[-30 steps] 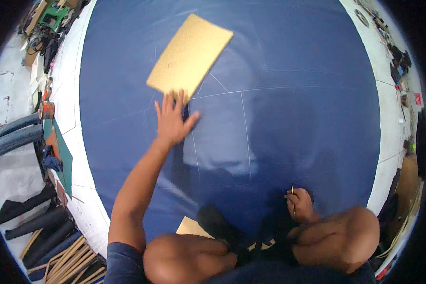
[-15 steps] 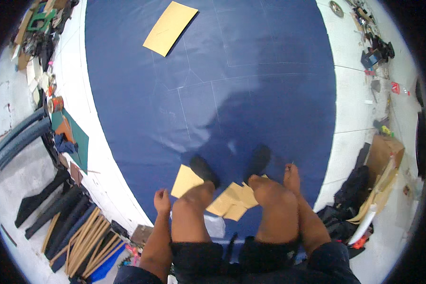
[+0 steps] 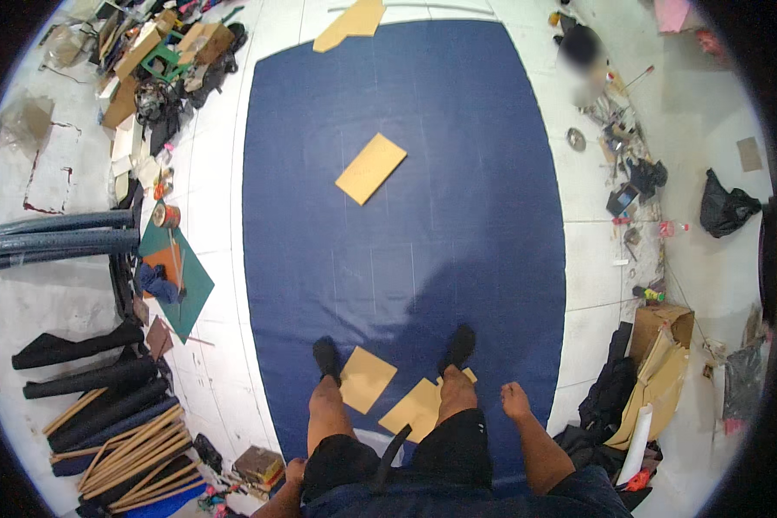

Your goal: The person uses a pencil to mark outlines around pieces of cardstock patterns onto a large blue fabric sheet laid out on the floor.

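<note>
A large dark blue sheet [image 3: 337, 285] lies spread on the floor, with thin pale lines drawn across it. I stand on its near end in dark footwear. My right hand [image 3: 514, 401] hangs above the sheet's right side, its fingers curled closed; whatever they may hold is too small to make out. Low beside my left thigh is my left hand [image 3: 296, 470], its fingers mostly hidden. A yellow rectangular card [image 3: 371, 168] rests mid-sheet. Near my feet lie another yellow piece [image 3: 369, 380] and a notched one [image 3: 413, 409], partly hidden by my right leg.
Another yellow piece [image 3: 351, 24] overlaps the sheet's far edge. Along the left are a green board [image 3: 197, 298], dark rolls [image 3: 78, 345] and wooden sticks [image 3: 138, 457]. A cardboard box [image 3: 665, 328], a black bag [image 3: 727, 205] and small tools stand on the right.
I have straightened up, so more of the sheet and floor shows. My feet stand farther apart. The left hand has dropped back beside my thigh; the right hand is lower in view.
</note>
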Motion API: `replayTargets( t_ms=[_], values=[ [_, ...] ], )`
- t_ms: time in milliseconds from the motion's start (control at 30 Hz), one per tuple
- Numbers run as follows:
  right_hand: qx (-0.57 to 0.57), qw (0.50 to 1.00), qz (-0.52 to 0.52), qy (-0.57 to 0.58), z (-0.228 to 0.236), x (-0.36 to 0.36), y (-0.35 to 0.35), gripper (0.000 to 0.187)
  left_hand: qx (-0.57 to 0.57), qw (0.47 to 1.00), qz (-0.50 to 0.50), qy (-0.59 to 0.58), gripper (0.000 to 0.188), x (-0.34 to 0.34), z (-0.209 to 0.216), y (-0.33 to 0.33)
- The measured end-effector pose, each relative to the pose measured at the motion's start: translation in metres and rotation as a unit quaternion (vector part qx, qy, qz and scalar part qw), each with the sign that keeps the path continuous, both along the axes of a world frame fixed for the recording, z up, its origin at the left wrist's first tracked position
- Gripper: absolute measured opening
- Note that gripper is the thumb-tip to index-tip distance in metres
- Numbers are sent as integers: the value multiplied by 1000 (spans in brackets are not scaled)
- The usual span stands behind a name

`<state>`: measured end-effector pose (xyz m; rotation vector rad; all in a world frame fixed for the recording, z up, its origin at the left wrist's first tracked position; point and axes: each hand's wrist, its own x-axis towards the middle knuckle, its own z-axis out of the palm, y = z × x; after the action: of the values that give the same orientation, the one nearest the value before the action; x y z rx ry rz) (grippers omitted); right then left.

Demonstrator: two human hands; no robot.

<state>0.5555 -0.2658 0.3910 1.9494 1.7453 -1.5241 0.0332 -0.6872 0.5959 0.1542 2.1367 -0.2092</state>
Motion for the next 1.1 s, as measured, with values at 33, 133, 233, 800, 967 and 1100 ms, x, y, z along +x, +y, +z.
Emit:
replayTargets(
  t_ms=[33, 133, 233, 800, 967, 1100],
  values=[
    [10, 999, -36, -32, 0, 19, -3, 25, 12, 999, 19, -39, 54, -22, -35, 16],
    [82, 994, -46, -63, 48, -4, -1, 23, 19, 999, -17, 21, 57, -50, -13, 43],
    [-5, 964, -263, -33, 119, -51, -40, 27, 47, 997, -35, 46, 57, -114, -29, 39],
    [30, 988, -126, -80, 249, -362, -301, 33, 122, 990, 33, -55, 33, -379, 18, -149],
    [77, 972, -222, -11, 258, -396, -286, 32, 170, 962, 147, -157, 38, -386, -18, -250],
    [98, 974, -201, 41, 238, -413, -333, 33, 226, 945, 174, -159, 40, -397, -49, -295]
  ],
)
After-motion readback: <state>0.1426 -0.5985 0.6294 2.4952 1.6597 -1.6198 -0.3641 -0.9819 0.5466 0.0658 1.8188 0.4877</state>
